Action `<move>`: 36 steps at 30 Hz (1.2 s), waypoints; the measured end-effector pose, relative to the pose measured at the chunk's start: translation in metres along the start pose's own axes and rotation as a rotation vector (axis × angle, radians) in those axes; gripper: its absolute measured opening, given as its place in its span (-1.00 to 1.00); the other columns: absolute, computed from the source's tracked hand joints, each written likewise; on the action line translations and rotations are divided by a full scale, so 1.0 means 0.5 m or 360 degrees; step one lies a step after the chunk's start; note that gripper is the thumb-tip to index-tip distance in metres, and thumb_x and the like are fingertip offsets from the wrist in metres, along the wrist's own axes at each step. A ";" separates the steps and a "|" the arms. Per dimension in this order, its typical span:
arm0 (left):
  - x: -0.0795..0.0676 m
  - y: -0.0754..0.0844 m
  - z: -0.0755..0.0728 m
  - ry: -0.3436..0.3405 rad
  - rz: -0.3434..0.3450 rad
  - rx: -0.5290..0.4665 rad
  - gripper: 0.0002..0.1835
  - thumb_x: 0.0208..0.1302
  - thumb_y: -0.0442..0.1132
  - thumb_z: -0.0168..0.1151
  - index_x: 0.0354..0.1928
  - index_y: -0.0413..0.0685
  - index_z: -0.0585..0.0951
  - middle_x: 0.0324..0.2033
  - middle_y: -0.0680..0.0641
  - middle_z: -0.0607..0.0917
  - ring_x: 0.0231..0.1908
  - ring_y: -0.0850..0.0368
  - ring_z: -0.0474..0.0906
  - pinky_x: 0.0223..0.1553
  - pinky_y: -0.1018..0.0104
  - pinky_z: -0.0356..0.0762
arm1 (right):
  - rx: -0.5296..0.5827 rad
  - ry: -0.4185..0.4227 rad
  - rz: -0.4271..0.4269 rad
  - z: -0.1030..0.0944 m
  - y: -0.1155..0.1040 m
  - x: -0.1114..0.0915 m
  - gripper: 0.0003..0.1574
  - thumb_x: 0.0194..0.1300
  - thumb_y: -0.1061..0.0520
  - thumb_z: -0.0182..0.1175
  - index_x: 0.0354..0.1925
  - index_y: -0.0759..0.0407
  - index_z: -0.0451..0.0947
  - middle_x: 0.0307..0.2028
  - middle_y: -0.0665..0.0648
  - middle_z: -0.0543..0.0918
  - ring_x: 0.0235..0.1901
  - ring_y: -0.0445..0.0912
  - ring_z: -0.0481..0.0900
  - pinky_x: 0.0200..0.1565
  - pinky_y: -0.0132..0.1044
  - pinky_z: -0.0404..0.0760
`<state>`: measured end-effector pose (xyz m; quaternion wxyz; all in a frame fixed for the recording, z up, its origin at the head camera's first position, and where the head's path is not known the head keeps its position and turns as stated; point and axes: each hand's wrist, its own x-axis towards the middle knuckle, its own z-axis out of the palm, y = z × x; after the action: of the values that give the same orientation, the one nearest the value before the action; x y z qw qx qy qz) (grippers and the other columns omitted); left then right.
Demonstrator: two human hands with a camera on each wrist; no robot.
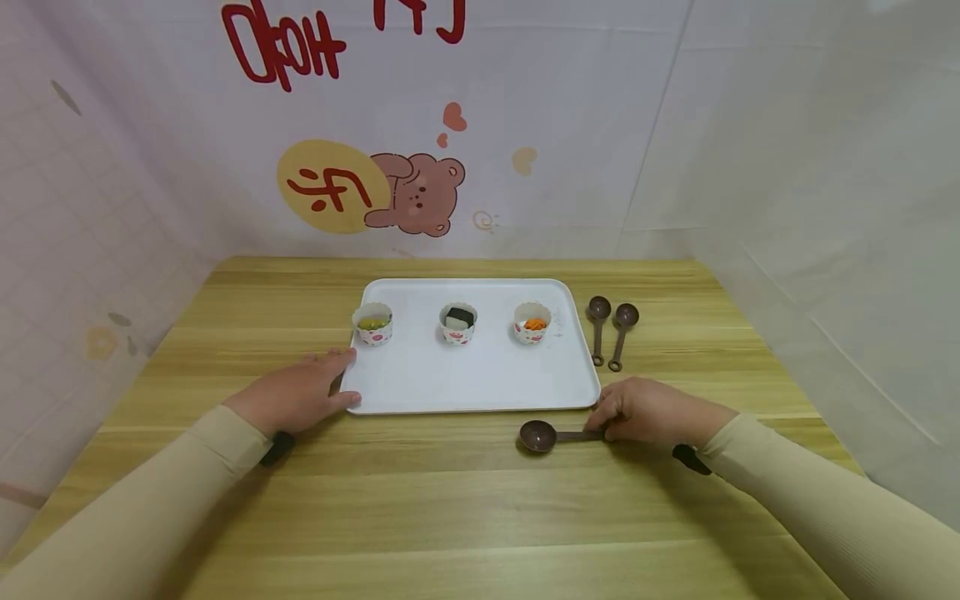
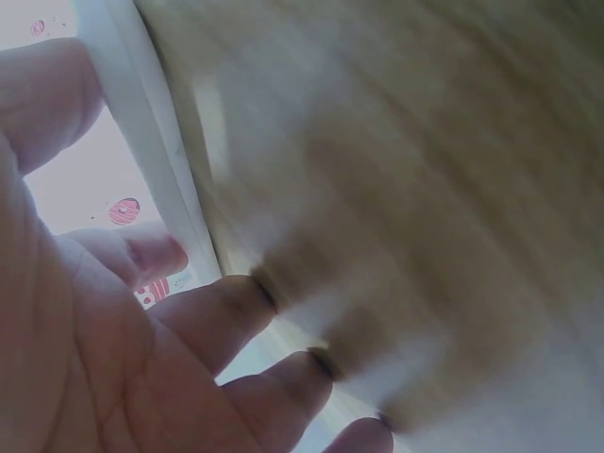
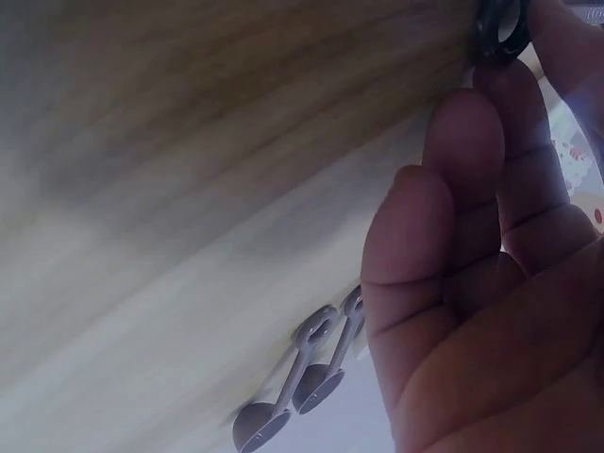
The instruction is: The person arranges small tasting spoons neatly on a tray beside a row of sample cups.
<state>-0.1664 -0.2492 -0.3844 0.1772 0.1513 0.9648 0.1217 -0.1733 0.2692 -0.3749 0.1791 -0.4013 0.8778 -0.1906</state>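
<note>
My right hand (image 1: 648, 412) pinches the handle end of a brown measuring spoon (image 1: 538, 436), its bowl pointing left, just in front of the white tray (image 1: 480, 379). In the right wrist view the ring of that handle (image 3: 500, 33) shows between thumb and fingertips. At the tray's left edge rests my left hand (image 1: 296, 396), fingers spread and nearly straight, thumb by the front corner. Three patterned paper cups stand along the tray: a left cup (image 1: 374, 335) with green food, a middle cup (image 1: 457, 335) with a black-and-white piece, a right cup (image 1: 532, 335) with orange bits.
Two more brown measuring spoons lie right of the tray, one spoon (image 1: 599, 308) beside another spoon (image 1: 626, 315), handles toward me. The wooden table (image 1: 420, 508) is enclosed by a printed white curtain (image 1: 570, 108) at the back and pale hangings on both sides.
</note>
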 end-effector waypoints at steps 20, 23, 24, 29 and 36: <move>-0.009 0.011 -0.012 -0.0013 -0.0021 -0.0019 -0.07 0.53 0.27 0.12 0.66 -0.18 0.13 0.60 -0.39 0.18 0.53 -0.60 0.10 0.50 -0.44 0.16 | 0.0045 -0.0071 0.0073 -0.002 -0.020 0.001 -0.67 0.25 0.34 0.44 -0.12 -0.04 0.84 -0.19 -0.15 0.76 -0.19 -0.42 0.56 -0.15 -0.43 0.63; -0.010 0.013 -0.014 -0.0015 -0.0018 -0.0017 -0.07 0.53 0.27 0.12 0.66 -0.19 0.13 0.60 -0.40 0.18 0.53 -0.59 0.11 0.50 -0.43 0.16 | 0.0043 -0.0067 0.0065 -0.002 -0.021 0.000 -0.68 0.25 0.34 0.44 -0.12 -0.04 0.84 -0.19 -0.15 0.76 -0.19 -0.42 0.57 -0.15 -0.42 0.63; -0.009 0.014 -0.014 -0.0014 -0.0018 -0.0018 -0.07 0.54 0.26 0.13 0.66 -0.19 0.13 0.60 -0.40 0.18 0.53 -0.58 0.11 0.51 -0.42 0.16 | 0.0041 -0.0066 0.0064 -0.002 -0.021 0.000 -0.68 0.25 0.33 0.44 -0.11 -0.04 0.84 -0.19 -0.15 0.76 -0.19 -0.42 0.57 -0.15 -0.42 0.63; -0.010 0.017 -0.015 -0.0013 -0.0002 -0.0018 -0.07 0.53 0.27 0.13 0.65 -0.22 0.15 0.59 -0.42 0.19 0.53 -0.58 0.12 0.50 -0.42 0.17 | 0.0034 -0.0074 0.0065 -0.002 -0.022 -0.001 -0.70 0.28 0.30 0.44 -0.10 -0.05 0.83 -0.18 -0.17 0.77 -0.18 -0.43 0.58 -0.14 -0.41 0.64; -0.010 0.017 -0.015 -0.0015 -0.0007 -0.0013 -0.07 0.53 0.29 0.12 0.65 -0.21 0.15 0.58 -0.44 0.19 0.53 -0.58 0.12 0.48 -0.44 0.18 | 0.0020 -0.0099 0.0089 -0.003 -0.026 -0.001 -0.73 0.31 0.26 0.43 -0.11 -0.09 0.81 -0.19 -0.20 0.77 -0.19 -0.44 0.57 -0.14 -0.41 0.64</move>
<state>-0.1625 -0.2445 -0.3739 0.1826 0.1491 0.9638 0.1244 -0.1657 0.2620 -0.3672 0.2140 -0.3813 0.8815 -0.1785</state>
